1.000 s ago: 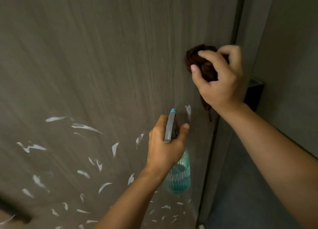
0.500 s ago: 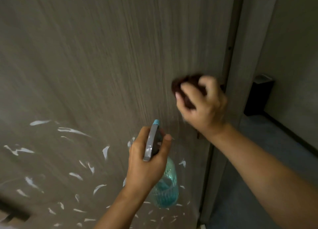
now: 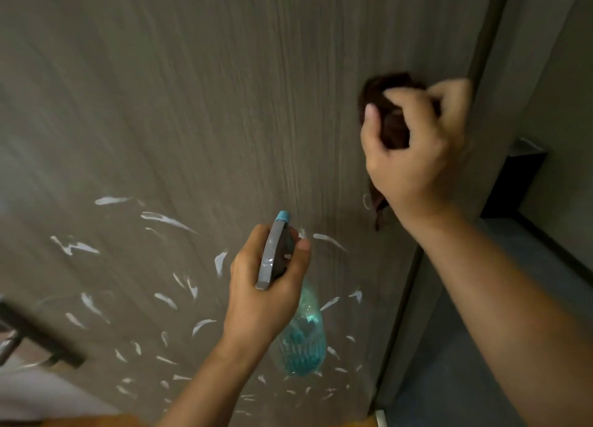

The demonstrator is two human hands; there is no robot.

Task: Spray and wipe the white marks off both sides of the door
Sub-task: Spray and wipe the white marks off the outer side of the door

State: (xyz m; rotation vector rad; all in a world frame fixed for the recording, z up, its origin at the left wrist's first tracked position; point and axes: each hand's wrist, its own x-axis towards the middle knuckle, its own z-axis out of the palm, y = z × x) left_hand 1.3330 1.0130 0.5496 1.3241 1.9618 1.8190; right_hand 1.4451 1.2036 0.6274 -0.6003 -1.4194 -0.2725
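A grey wood-grain door [image 3: 208,89] fills the view. Several white marks [image 3: 167,221] are scattered over its lower half. My left hand [image 3: 263,285] grips a spray bottle [image 3: 298,340] with a grey trigger head, a blue nozzle tip and blue liquid, its nozzle pointing at the door. My right hand [image 3: 414,150] holds a bunched dark brown cloth [image 3: 385,105] against the door near its right edge, above the marks. A tail of the cloth hangs below my wrist.
A dark door handle [image 3: 41,336] juts out at the lower left. The door's right edge and frame [image 3: 481,57] run down the right side. Beyond it stand a dark bin [image 3: 513,182], a grey wall and blue-grey floor [image 3: 465,346].
My right hand with the cloth went down the door and has come back up near the right edge. The left hand with the bottle has hardly moved.
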